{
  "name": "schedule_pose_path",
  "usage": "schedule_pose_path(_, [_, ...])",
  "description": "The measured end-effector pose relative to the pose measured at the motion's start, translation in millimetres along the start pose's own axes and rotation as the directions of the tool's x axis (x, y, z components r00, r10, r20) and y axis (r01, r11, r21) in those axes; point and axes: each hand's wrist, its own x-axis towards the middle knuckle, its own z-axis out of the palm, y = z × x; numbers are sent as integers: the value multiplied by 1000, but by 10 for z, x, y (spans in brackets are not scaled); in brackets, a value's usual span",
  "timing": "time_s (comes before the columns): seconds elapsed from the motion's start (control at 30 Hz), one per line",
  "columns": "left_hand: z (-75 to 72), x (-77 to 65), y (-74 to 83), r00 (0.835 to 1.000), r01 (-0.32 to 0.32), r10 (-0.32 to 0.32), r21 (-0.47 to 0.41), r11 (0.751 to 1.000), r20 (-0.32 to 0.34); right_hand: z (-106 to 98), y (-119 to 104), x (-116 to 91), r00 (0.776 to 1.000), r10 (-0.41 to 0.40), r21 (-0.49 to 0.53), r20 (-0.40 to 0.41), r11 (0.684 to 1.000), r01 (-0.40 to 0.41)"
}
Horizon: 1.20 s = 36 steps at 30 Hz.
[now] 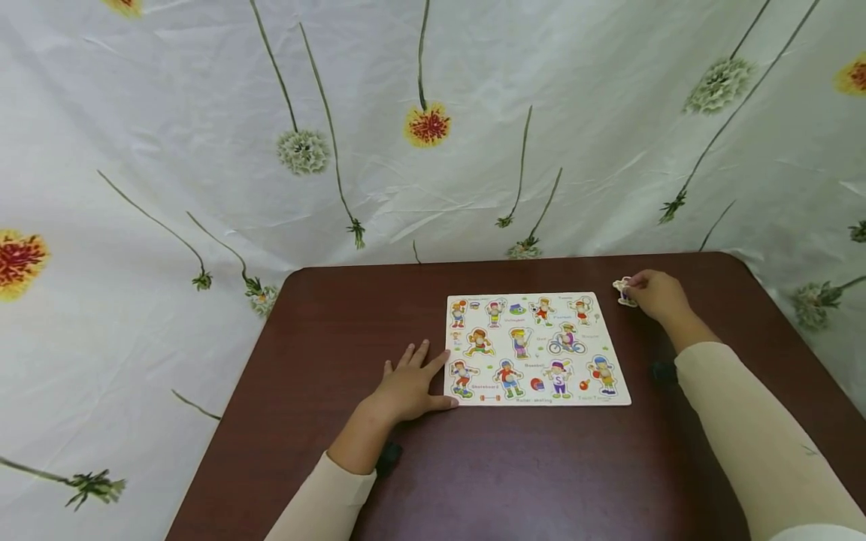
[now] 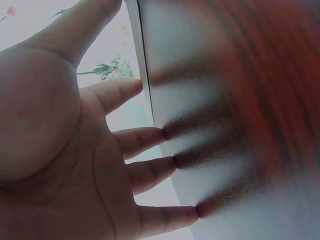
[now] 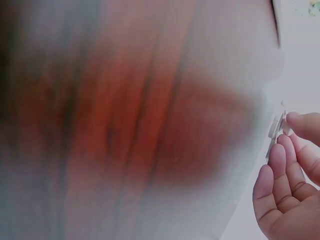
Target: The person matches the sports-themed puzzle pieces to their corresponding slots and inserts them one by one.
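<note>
A white puzzle board (image 1: 501,379) printed with colourful sports figures lies flat on the table. My left hand (image 1: 406,389) is spread at the board's left edge, thumb and fingertips touching it; in the left wrist view the left hand (image 2: 90,145) shows straight, parted fingers. Beyond the board's upper right corner, my right hand (image 1: 659,295) pinches a small puzzle piece (image 1: 624,293) between thumb and fingers. The right wrist view shows the right hand (image 3: 292,185) with the piece (image 3: 275,127) nearly edge-on, so its picture cannot be made out there.
The dark reddish-brown table (image 1: 325,323) has rounded far corners. Behind and beside it hangs a pale cloth (image 1: 379,165) printed with flowers and stems. Both forearms come in from the near side in cream sleeves (image 1: 751,421).
</note>
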Motion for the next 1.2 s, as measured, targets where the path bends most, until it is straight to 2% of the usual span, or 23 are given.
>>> schedule_pose_path(0.23, [-3, 5, -2, 1000, 11, -11, 9, 1000, 0, 2, -192, -156, 997, -76, 25, -15, 997, 77])
schedule_pose_path(0.57, [17, 18, -5, 1000, 14, -14, 26, 1000, 0, 56, -468, -567, 983, -182, 64, 25, 982, 180])
schedule_pose_path(0.8, [8, 38, -7, 1000, 4, -3, 11, 1000, -28, 124, -534, -796, 974, -227, 78, 16, 971, 225])
schedule_pose_path(1.1, [-5, 31, 26, 1000, 18, -18, 19, 1000, -11, 268, -587, -1030, 963, -268, 123, 40, 957, 262])
schedule_pose_path(1.2, [-13, 39, 39, 1000, 22, -22, 27, 999, -5, 331, -621, -1093, 952, -303, 133, 39, 946, 295])
